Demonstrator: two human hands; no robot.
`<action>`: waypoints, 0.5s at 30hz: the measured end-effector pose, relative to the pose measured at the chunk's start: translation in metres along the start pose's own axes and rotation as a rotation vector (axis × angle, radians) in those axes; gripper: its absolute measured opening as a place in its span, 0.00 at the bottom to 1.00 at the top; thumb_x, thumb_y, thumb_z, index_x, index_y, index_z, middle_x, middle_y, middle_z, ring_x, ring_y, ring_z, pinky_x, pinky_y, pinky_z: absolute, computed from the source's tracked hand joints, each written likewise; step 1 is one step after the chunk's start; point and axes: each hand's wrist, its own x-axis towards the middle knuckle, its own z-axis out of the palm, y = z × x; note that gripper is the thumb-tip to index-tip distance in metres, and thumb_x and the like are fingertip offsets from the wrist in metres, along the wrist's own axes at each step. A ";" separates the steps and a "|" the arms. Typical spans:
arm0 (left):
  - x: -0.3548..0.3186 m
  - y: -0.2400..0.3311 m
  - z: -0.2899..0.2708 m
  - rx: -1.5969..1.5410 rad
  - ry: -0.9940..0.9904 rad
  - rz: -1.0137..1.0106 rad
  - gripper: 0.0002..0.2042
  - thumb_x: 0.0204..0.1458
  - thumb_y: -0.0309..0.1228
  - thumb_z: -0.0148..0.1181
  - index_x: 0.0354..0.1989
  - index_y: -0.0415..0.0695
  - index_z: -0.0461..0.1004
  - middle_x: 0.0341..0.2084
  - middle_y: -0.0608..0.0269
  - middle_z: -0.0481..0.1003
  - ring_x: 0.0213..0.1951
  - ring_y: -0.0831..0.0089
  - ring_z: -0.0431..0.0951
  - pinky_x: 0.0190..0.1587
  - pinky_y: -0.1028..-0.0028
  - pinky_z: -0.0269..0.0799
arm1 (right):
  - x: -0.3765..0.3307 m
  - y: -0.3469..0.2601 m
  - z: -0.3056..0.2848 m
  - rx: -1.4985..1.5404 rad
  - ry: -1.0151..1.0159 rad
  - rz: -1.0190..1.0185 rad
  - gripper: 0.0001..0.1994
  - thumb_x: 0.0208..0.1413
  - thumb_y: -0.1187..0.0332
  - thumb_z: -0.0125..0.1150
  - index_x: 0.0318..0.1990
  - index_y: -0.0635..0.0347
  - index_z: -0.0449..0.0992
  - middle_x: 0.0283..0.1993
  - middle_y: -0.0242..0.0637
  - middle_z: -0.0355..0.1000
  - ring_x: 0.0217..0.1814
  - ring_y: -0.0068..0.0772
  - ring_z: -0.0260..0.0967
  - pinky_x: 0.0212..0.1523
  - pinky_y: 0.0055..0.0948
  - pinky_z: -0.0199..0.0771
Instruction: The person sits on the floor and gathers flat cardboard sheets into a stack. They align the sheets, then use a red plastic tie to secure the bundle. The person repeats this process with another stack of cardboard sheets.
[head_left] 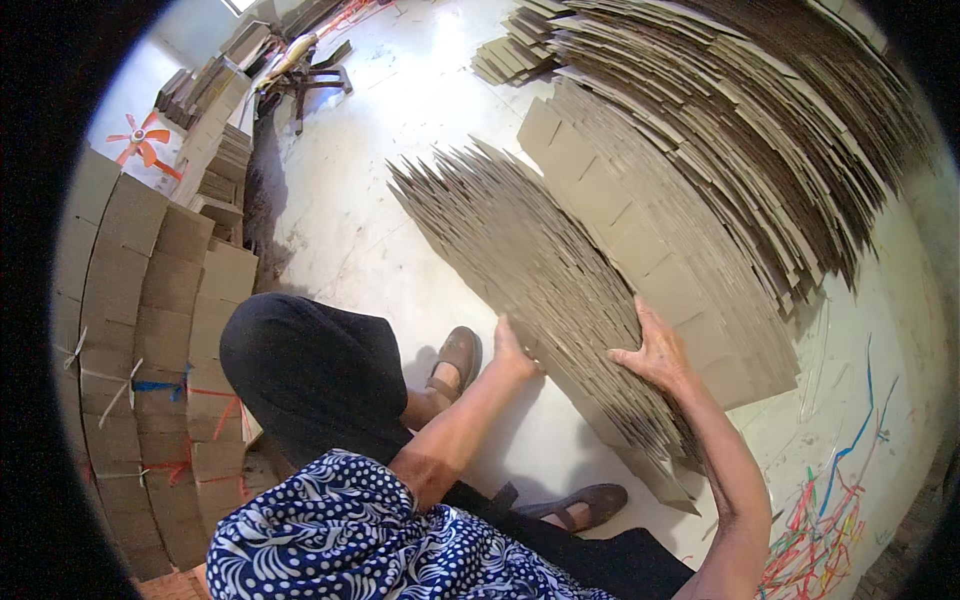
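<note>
A long bundle of grey-brown cardboard sheets point(520, 260) stands on edge in front of me, running from the upper left down toward the lower right. My left hand point(515, 352) presses on its near side, thumb up and the other fingers partly hidden. On the far side my right hand point(655, 345) grips the bundle, thumb over the top edges and fingers along its back. Right behind it leans a row of wider cardboard sheets point(640, 235) with slits cut in them.
Larger stacks of cardboard point(740, 130) fill the upper right. Tied cardboard piles point(140, 290) line the left side, near an orange fan point(140, 142). A dark stand point(305, 85) is farther back. Loose coloured straps point(815, 540) lie on the floor at lower right.
</note>
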 end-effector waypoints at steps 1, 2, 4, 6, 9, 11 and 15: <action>0.000 0.000 0.002 0.029 0.014 0.027 0.34 0.53 0.59 0.35 0.62 0.48 0.59 0.63 0.56 0.55 0.64 0.52 0.54 0.60 0.38 0.47 | 0.003 0.001 0.006 0.000 0.047 -0.006 0.46 0.40 0.51 0.67 0.64 0.66 0.54 0.62 0.57 0.58 0.63 0.53 0.57 0.62 0.41 0.58; -0.013 -0.001 0.019 -0.008 0.014 0.017 0.35 0.53 0.60 0.36 0.63 0.47 0.58 0.64 0.54 0.52 0.64 0.51 0.53 0.60 0.38 0.44 | 0.004 0.007 0.009 -0.005 0.098 -0.003 0.45 0.40 0.50 0.67 0.63 0.66 0.55 0.60 0.57 0.60 0.61 0.54 0.60 0.60 0.43 0.61; -0.007 -0.005 0.029 -0.134 -0.023 -0.136 0.37 0.52 0.61 0.35 0.63 0.46 0.57 0.64 0.53 0.53 0.64 0.51 0.53 0.60 0.39 0.44 | 0.008 0.022 0.016 -0.011 0.264 -0.054 0.36 0.45 0.50 0.63 0.58 0.66 0.64 0.50 0.58 0.69 0.50 0.56 0.68 0.50 0.46 0.68; 0.010 -0.007 0.035 -0.155 -0.088 -0.235 0.38 0.52 0.62 0.33 0.63 0.46 0.56 0.63 0.52 0.54 0.64 0.51 0.53 0.61 0.41 0.45 | 0.020 0.016 0.001 0.044 0.206 0.056 0.31 0.47 0.52 0.61 0.54 0.66 0.67 0.44 0.58 0.71 0.46 0.57 0.70 0.45 0.46 0.69; 0.053 -0.019 0.023 0.056 -0.135 -0.311 0.38 0.53 0.62 0.30 0.62 0.44 0.57 0.60 0.50 0.58 0.60 0.51 0.57 0.57 0.45 0.51 | 0.019 0.027 0.003 0.094 0.245 0.071 0.20 0.52 0.58 0.58 0.47 0.64 0.71 0.36 0.57 0.73 0.39 0.59 0.71 0.38 0.48 0.70; 0.061 -0.015 -0.002 0.341 -0.022 -0.296 0.37 0.53 0.62 0.30 0.60 0.43 0.60 0.53 0.50 0.63 0.51 0.53 0.65 0.48 0.48 0.60 | 0.005 0.025 0.011 0.124 0.255 0.088 0.18 0.52 0.60 0.57 0.45 0.63 0.71 0.37 0.56 0.73 0.39 0.60 0.70 0.38 0.48 0.69; 0.050 0.027 -0.032 0.973 0.177 -0.266 0.33 0.54 0.59 0.34 0.54 0.42 0.64 0.38 0.52 0.71 0.33 0.59 0.75 0.26 0.57 0.72 | -0.018 0.010 0.045 0.006 0.258 0.070 0.14 0.54 0.63 0.54 0.45 0.62 0.70 0.39 0.54 0.72 0.40 0.60 0.70 0.38 0.50 0.69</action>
